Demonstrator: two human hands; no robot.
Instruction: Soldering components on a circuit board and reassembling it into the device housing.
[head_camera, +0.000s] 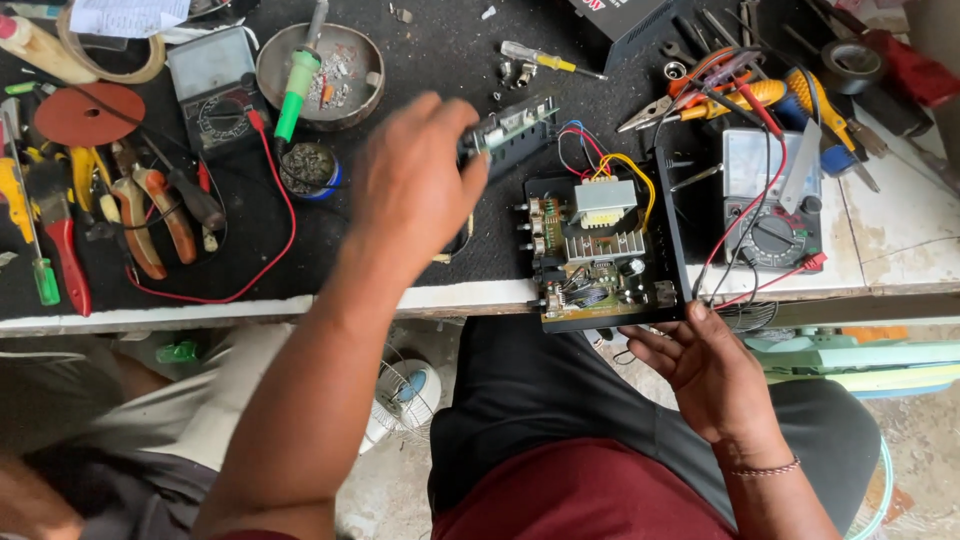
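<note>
Looking down past our dark trousers, we find our right hand (705, 365) nearest, its fingers (645, 345) spread loosely open under the near edge of the open amplifier chassis (600, 250), propping it where it overhangs the table (900, 235). Inside the chassis sit a finned heat sink (600, 245), a small transformer (604, 202) and a bundle of red, blue and yellow wires (600, 150).

Just left of the chassis, our left hand (410, 185) reaches over the black mat; its fingers (468, 135) are closed on the end of a narrow circuit board panel (515, 130), which lies tilted just beyond the chassis's far left corner.

Right of the chassis stands an analog multimeter (770, 200) with red leads, and beyond it a heap of pliers and screwdrivers (740, 95). Well left of the chassis lie more pliers (150, 215), a red-handled brush (60, 240), a second meter (215, 85), a small tin (308, 168) and a metal bowl (350, 55) with a green-handled soldering iron (295, 90) resting across it. Beyond the chassis, a yellow-handled screwdriver (545, 60) lies near a black box (625, 25). Below the table, left of the chassis, a small fan (410, 395) stands on the floor.
</note>
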